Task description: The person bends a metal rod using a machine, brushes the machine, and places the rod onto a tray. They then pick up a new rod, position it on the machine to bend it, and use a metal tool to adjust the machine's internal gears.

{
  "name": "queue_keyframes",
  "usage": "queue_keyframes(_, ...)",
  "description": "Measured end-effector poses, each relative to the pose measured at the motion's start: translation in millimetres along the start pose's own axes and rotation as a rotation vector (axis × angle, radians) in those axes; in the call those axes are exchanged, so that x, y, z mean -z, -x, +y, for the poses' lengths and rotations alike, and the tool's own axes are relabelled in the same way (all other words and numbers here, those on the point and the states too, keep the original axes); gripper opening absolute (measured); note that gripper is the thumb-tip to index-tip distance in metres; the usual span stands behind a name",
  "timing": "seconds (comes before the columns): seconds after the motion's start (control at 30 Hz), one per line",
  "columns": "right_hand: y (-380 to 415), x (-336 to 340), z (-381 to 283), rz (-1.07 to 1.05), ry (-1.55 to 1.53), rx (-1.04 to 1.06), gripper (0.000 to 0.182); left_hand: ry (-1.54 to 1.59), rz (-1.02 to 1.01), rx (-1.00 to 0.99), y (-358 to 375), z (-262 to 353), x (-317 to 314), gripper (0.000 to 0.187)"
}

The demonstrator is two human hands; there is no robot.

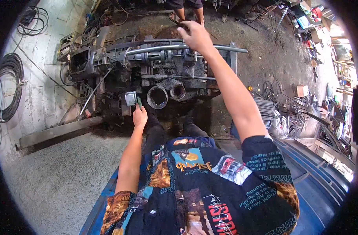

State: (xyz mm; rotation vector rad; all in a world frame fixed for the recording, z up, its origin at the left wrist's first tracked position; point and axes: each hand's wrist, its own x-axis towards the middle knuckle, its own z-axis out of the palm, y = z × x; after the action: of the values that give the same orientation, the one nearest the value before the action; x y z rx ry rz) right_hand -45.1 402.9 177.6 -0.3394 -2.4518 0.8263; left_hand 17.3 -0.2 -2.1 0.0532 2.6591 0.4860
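Low at the machine's near side, my left hand (139,116) is closed around the green handle of a tool with a pale, square metal head (130,98). Right of that head are two round, dirty metal openings, a larger one (157,97) and a smaller one (178,91). My right hand (196,37) is raised over the far side of the greasy machine (147,70), above a long metal bar (222,48). Its thumb and fingers look apart, and nothing is clearly visible between them.
Another person's feet and lower legs (180,14) are just beyond my right hand. A black cable coil (8,88) hangs at the left. A beam (57,132) lies on the floor at the lower left. Metal parts and wires (261,111) crowd the right.
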Motion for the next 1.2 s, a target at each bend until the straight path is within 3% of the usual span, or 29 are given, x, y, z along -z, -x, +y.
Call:
queue_keyframes(0.07, 0.3, -22.1, 19.9, -0.168, 0.034, -0.095, 0.040, 0.019, 0.000, 0.011, 1.5, 1.5, 0.0, 0.048)
queue_keyframes(0.23, 7.8, -24.3, 11.1, -0.324, 0.158, -0.260, 0.043, 0.053, 0.029, 0.004, 8.8, 3.9, 5.2, 0.046)
queue_keyframes(0.47, 6.1, -29.2, 7.8, -0.328, 0.191, -0.284, 0.043, 0.057, 0.059, 0.020, 6.2, -4.5, -4.1, 0.039)
queue_keyframes(0.77, 11.1, -33.9, 9.4, -0.227, 0.262, -0.248, 0.039, 0.051, -0.089, 0.207, 15.0, -17.4, -24.0, 0.034)
queue_keyframes(1.03, 5.5, -37.6, 13.9, -0.263, 0.310, -0.314, 0.040, 0.100, -0.065, 0.195, -22.2, -55.9, -95.2, 0.037)
queue_keyframes(1.2, 3.0, -36.8, 14.3, -0.301, 0.311, -0.341, 0.043, 0.091, -0.076, 0.200, -26.4, -62.3, -96.4, 0.039)
